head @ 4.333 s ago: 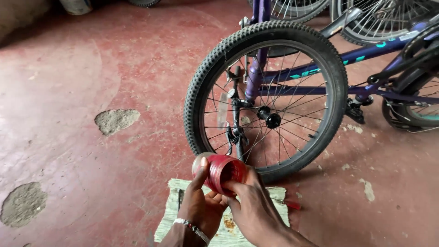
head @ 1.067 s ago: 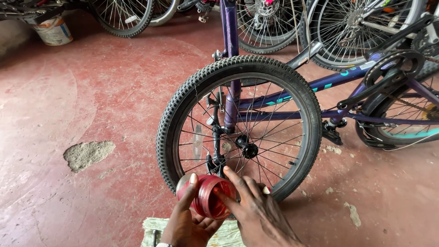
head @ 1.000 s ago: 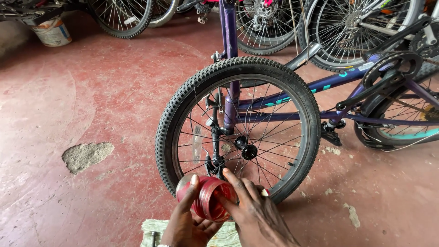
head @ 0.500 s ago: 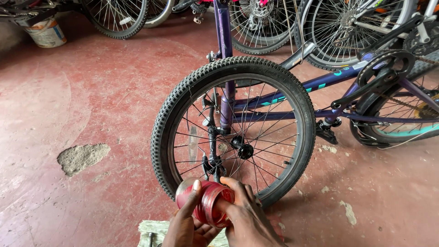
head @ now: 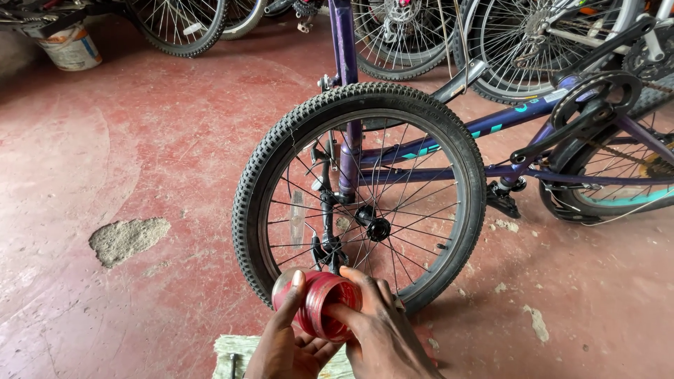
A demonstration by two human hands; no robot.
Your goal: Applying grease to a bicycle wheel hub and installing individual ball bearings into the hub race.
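cupping a small red jar (head: 317, 304) in both hands, i have my left hand (head: 288, 344) under and behind it, thumb up along its near side, fingers closed around its base. my right hand (head: 379, 330) wraps its ribbed red lid from the right, fingertips clamped on the rim. the jar sits low in the middle of the view, just in front of the knobby front tyre (head: 359, 193) of a purple bicycle (head: 491, 151) standing on the red concrete floor (head: 140, 140). a pale cloth (head: 235, 351) lies on the floor beneath my hands. a white bucket (head: 70, 45) stands at the far left corner, and a bare grey patch (head: 126, 238) breaks the floor left of the wheel.
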